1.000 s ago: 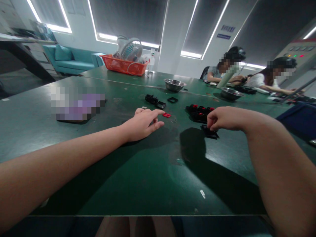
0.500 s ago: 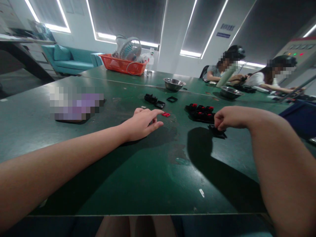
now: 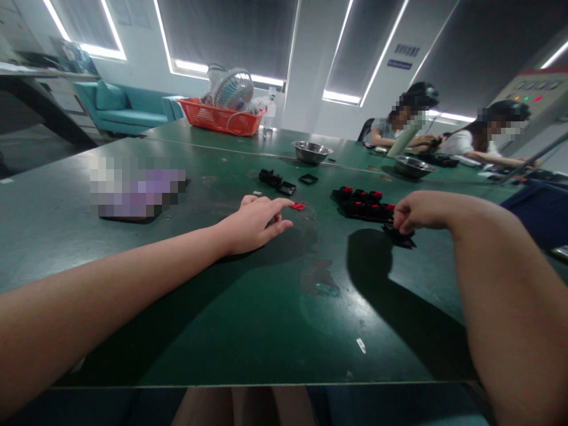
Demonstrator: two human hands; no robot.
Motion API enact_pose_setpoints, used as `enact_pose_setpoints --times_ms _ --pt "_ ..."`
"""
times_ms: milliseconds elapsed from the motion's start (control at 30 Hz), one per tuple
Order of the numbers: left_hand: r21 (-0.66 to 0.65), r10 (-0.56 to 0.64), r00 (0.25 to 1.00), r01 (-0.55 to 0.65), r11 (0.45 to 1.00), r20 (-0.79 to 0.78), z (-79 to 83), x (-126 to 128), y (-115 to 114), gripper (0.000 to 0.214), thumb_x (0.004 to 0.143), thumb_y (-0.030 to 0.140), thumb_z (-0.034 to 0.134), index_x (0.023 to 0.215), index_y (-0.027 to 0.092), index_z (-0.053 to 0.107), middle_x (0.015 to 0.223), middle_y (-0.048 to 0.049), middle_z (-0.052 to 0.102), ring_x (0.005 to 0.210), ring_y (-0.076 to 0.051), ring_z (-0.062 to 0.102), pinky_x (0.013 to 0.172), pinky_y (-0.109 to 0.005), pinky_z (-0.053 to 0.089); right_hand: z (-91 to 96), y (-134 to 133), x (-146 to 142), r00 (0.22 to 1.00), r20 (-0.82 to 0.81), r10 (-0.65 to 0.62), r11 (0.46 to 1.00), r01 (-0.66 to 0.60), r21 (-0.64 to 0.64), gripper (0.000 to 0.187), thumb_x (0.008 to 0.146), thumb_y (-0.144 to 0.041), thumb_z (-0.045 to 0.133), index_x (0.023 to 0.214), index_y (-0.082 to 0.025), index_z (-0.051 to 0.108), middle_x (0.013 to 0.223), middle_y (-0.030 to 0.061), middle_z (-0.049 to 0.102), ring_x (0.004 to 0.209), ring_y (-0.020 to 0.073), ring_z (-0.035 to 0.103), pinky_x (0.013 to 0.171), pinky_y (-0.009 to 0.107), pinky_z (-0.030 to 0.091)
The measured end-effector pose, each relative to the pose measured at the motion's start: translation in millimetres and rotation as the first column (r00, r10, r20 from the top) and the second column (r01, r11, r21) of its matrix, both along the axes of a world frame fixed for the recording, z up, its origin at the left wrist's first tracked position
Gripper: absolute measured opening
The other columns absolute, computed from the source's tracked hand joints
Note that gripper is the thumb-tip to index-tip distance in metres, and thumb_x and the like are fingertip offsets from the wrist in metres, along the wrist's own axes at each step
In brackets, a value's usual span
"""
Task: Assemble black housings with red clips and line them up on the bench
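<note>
Hands point(image 3: 257, 222) number two, the right point(image 3: 421, 210) pinching black plastic point(image 3: 403, 239).

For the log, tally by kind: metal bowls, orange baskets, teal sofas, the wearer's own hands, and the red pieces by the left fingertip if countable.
Metal bowls: 2
Orange baskets: 1
Teal sofas: 1
Wearer's hands, left hand and right hand: 2
Red pieces: too small to count, left out
Total: 6

Red pieces point(image 3: 299, 206) on table point(image 3: 275, 319) (green)
</note>
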State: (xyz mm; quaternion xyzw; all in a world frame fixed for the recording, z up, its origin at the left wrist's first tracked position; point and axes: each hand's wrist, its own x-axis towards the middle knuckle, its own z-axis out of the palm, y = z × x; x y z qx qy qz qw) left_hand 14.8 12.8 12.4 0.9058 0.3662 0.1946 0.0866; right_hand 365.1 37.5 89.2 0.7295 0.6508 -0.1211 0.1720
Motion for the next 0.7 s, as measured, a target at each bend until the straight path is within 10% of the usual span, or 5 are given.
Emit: enact_pose_setpoints --times_ms 700 --pt "-0.009 -0.002 1.0 0.002 1.0 -0.02 -0.4 0.4 -0.6 0.048 0.096 0.039 0.036 0.137 0.015 0.044 0.101 -0.0085 0.066 0.103 -0.026 0.057 0.096 -0.044 0.03 2.4 -1.2 3.8 0.998 0.014 0.064 0.997 -0.064 0.038 0.014 0.07 -0.007 0.057 0.074 -0.016 0.068 0.079 0.0085 0.072 0.077 0.0225 0.064 0.073 0.034 0.047"
